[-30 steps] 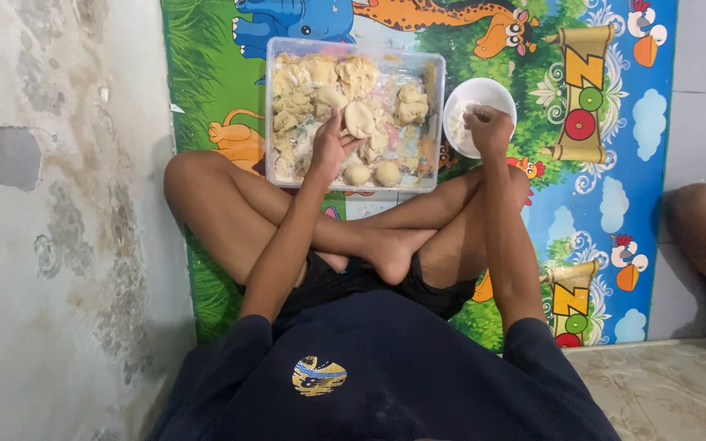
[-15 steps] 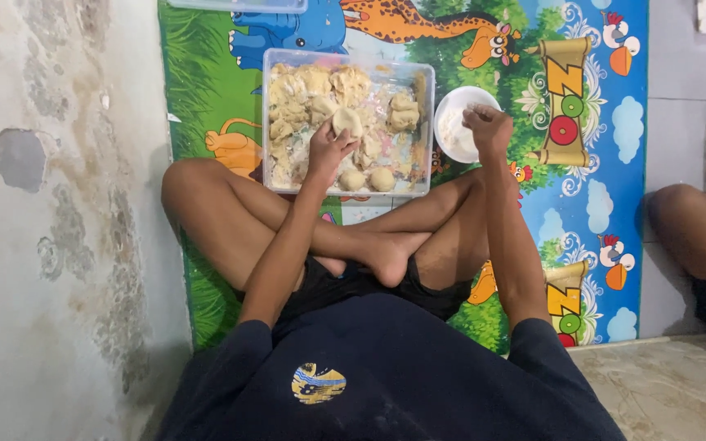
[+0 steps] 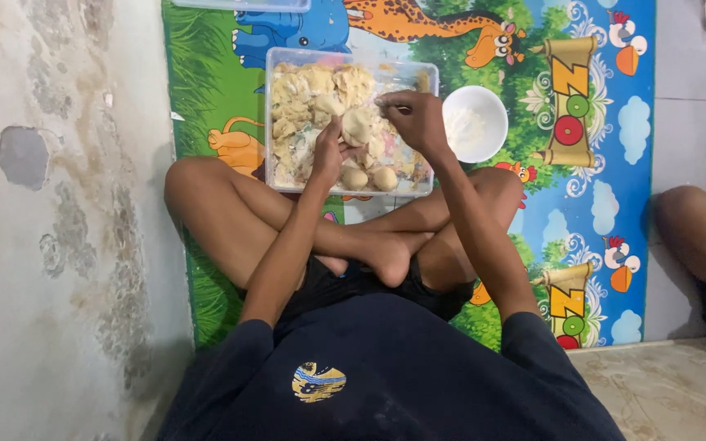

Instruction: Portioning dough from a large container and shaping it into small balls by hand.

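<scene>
Both hands meet over clear plastic tub [image 3: 288, 61] of dough. Left hand [image 3: 328, 155] cups pale dough piece [image 3: 359, 126] from below; right hand [image 3: 414, 121] pinches its top with fingers curled. Head view: shaping step appears underway. Finished balls [image 3: 369, 177] sit at tub's near edge; white bowl of flour [image 3: 474, 124] just right. Next move likely needs steady rolling pressure, then placing beside balls.

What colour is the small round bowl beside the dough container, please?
White; the bowl shows best in the head view.
</scene>
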